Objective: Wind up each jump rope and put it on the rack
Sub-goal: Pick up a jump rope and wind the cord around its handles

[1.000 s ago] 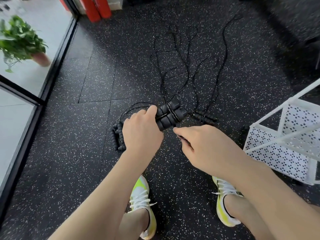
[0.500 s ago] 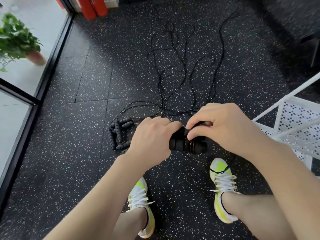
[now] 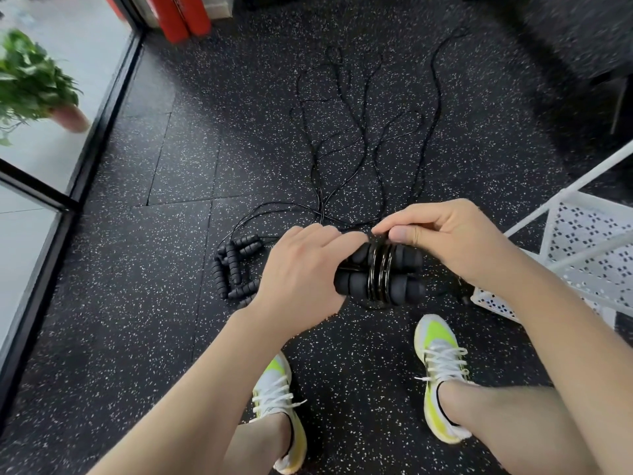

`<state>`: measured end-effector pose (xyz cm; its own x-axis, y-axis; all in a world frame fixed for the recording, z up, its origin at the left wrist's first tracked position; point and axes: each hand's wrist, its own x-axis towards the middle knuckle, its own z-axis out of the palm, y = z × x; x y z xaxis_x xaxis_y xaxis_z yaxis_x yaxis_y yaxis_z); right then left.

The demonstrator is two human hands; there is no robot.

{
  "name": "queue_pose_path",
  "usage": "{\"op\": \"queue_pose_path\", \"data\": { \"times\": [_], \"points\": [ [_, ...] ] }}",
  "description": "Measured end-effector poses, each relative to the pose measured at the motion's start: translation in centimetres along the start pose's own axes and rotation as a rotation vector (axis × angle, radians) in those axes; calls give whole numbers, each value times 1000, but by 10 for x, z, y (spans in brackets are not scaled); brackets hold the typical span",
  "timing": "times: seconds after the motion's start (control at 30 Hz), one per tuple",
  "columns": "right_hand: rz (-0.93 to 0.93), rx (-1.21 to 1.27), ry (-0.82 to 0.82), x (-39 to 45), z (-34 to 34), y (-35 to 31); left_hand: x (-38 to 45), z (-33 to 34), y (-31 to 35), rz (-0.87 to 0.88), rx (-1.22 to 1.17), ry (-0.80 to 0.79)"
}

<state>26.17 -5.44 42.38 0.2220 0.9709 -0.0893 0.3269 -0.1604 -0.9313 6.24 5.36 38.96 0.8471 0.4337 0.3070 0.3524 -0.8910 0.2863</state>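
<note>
Left hand (image 3: 301, 272) grips two wound handles (image 3: 380, 272); right hand (image 3: 445, 238) pinches the cord (image 3: 378, 238).

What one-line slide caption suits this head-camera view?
Both hands, left and right, wind black cord around paired black foam jump-rope handles beside a white perforated rack.

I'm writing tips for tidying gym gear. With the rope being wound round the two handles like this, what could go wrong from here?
1. The right hand only pinches the cord above the few turns on the paired handles; if it slackens, the turns may spring loose.
2. The loose cords on the floor cross each other, so pulling in more cord could drag or knot another rope.
3. The spare handles lie beside the left shoe, a likely trip hazard.
</note>
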Motion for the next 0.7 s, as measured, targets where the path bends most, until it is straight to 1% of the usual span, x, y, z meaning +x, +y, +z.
{"op": "queue_pose_path", "data": {
  "times": [0.07,0.13,0.2,0.27,0.33,0.43,0.53,0.63,0.7],
  "points": [
    [6,36,25,2,4,3,2,0,2,-46,-21,47],
    [20,138,38,3,15,9,5,-2,4,-116,-32,105],
    [88,275,74,4,30,12,9,-5,4,-183,-12,146],
    [191,290,117,2,41,9,12,-6,5,-238,21,164],
    [238,220,100,1,44,8,16,-6,7,-308,38,176],
    [233,84,15,0,47,6,20,-5,5,-418,50,181],
    [234,8,-68,-3,59,3,21,-4,-6,-497,113,140],
    [196,-263,-97,-7,66,-1,20,-1,-10,-556,135,58],
    [209,-382,-107,-11,69,-7,18,3,-10,-557,142,22]
  ]
}}
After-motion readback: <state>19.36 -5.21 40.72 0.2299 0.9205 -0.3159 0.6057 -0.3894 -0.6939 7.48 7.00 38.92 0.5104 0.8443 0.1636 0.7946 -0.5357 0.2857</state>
